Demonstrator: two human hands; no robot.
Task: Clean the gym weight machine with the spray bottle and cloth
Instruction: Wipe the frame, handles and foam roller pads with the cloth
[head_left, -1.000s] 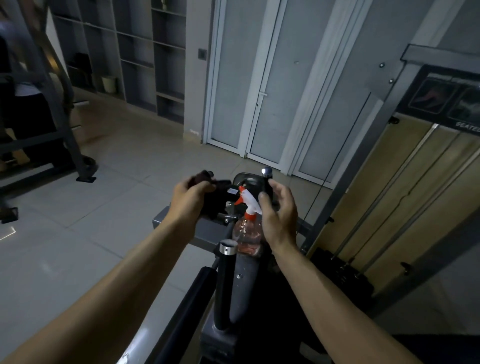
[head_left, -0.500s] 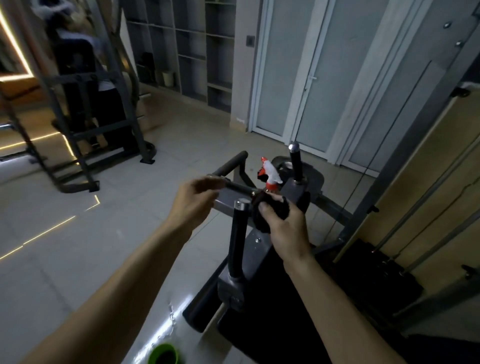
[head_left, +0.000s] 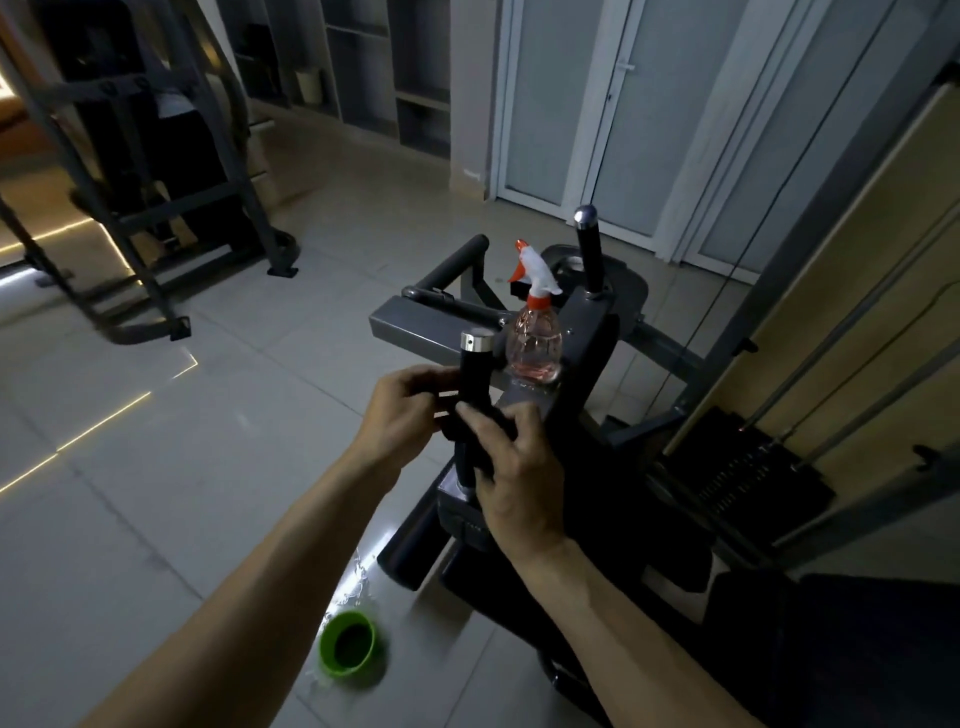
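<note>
1. The left hand (head_left: 408, 410) has its fingers curled, pinching one end of the cloth (head_left: 451, 427). The right hand (head_left: 519, 478) grips the other end, with its fingers bent round the near handle (head_left: 475, 371).
2. The cloth is dark against the black grip, so how far round it wraps cannot be told. It sits low on the handle, below the chrome cap.
3. To wipe well, I judge both ends should stay taut, drawing the cloth up and down along the whole grip, cap included.
4. The bottle (head_left: 535, 343) stands upright on the machine (head_left: 415, 332) just beyond the handle, with neither hand on it. A wide elbow or cloth swing could tip it.
5. The far handle (head_left: 589, 249) looks to need the same wipe.
6. A green cup (head_left: 348, 644) sits on the floor below, beside a wet patch. Mind footing there.
</note>
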